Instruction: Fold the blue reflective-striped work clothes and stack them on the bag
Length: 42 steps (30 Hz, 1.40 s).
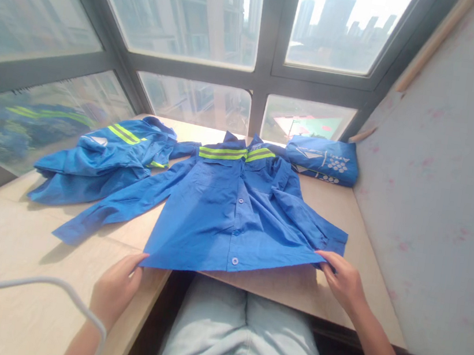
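Observation:
A blue work jacket (210, 209) lies spread front side up, its collar toward the window and a yellow-green reflective stripe across the chest. Buttons run down its middle. My left hand (118, 284) pinches the hem's left corner between thumb and fingers. At the right corner of the hem, my right hand (341, 278) has the cloth pinched too. The hem is stretched between both hands at the table's front edge. One sleeve reaches out to the left; the other is bent along the right side.
A second, crumpled blue jacket (104, 154) lies to the left. At the back right sits a folded blue garment (322, 159) with white print. A white cable (48, 281) arcs across the lower left. Windows (186, 101) border the wooden tabletop (338, 208), with a wall (448, 199) at right.

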### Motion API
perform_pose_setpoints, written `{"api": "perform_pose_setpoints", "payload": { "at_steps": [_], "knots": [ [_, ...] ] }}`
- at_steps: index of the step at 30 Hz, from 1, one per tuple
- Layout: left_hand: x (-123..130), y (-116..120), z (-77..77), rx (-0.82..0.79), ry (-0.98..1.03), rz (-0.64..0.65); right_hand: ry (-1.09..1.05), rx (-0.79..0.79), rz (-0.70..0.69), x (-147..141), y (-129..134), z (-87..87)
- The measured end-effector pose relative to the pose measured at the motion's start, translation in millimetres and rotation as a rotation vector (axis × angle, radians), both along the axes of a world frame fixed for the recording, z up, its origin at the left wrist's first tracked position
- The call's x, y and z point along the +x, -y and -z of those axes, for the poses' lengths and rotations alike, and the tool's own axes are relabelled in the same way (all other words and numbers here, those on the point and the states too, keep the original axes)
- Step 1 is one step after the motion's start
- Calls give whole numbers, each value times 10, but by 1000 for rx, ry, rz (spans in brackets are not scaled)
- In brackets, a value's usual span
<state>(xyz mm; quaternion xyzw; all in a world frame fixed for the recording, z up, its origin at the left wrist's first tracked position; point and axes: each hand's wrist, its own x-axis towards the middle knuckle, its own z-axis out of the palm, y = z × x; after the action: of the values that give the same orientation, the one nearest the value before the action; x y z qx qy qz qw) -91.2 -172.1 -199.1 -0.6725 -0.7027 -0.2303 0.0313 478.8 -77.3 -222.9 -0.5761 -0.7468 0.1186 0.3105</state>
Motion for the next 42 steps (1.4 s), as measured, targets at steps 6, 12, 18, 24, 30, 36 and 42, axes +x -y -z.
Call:
{"api": "perform_pose_setpoints", "payload": {
  "at_steps": [6, 12, 18, 24, 30, 36, 42],
  "knots": [
    [-2, -16, 58, 8, 11, 62, -36, 20, 143, 34, 7, 74],
    [-103, -17, 170, -47, 25, 38, 66, -19, 103, -10, 170, 317],
    [-112, -65, 46, -124, 135, -125, 55, 47, 166, -68, 304, 398],
    [-169, -83, 61, -109, -8, 3, -8, -54, 12, 37, 248, 311],
    [-154, -57, 223, -60, -134, 121, -3, -95, -65, 118, 149, 294],
    [-102, -49, 275, 14, -65, -24, -11, -31, 15, 45, 187, 357],
    [-32, -112, -21, -245, 322, -46, -55, 47, 159, 129, 169, 116]
  ]
}}
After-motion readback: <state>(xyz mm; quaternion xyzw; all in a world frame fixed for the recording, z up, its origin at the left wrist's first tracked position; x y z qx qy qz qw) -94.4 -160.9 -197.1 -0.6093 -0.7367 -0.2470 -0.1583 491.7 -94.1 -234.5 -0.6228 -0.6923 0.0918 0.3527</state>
